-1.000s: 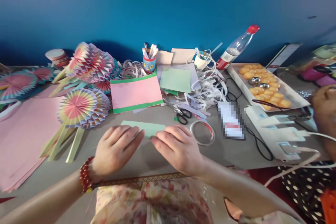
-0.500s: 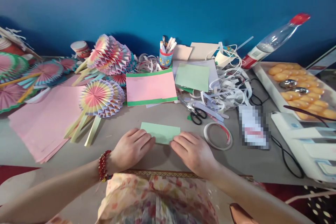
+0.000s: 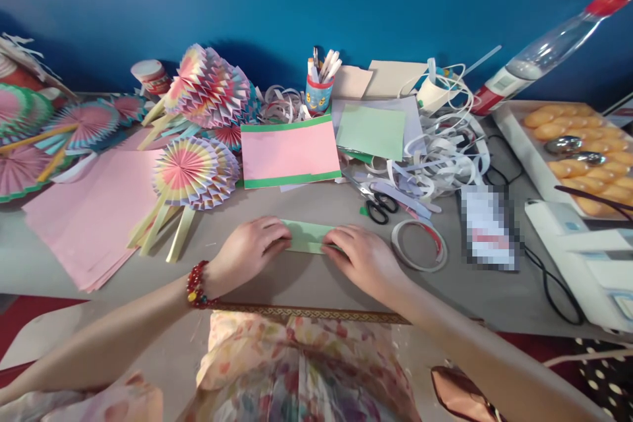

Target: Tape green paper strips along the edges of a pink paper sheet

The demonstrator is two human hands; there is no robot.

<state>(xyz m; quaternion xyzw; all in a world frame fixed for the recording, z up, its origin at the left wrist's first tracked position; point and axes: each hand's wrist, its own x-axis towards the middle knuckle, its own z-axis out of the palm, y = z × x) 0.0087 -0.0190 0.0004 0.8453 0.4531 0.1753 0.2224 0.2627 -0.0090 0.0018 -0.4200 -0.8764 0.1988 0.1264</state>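
A narrow folded strip of light green paper (image 3: 307,237) lies on the grey table in front of me. My left hand (image 3: 251,252), with a red bead bracelet at the wrist, presses its curled fingers onto the strip's left end. At the right end my right hand (image 3: 362,257) does the same with its fingers bent over the paper. The two hands cover both ends, so only the middle of the strip shows.
Black scissors (image 3: 380,206) and a tape roll (image 3: 419,245) lie just right of my hands. Pleated paper fans (image 3: 194,174) and pink sheets (image 3: 89,211) fill the left. Further back are a pink-and-green sheet (image 3: 289,151), a pen cup (image 3: 318,92), paper strips (image 3: 442,151), a bottle (image 3: 544,53) and a food tray (image 3: 529,158).
The green paper now shows as a narrower strip than before, and both hands have moved forward onto its ends with fingers curled. The view has shifted, and the hand at the right edge has left the picture.
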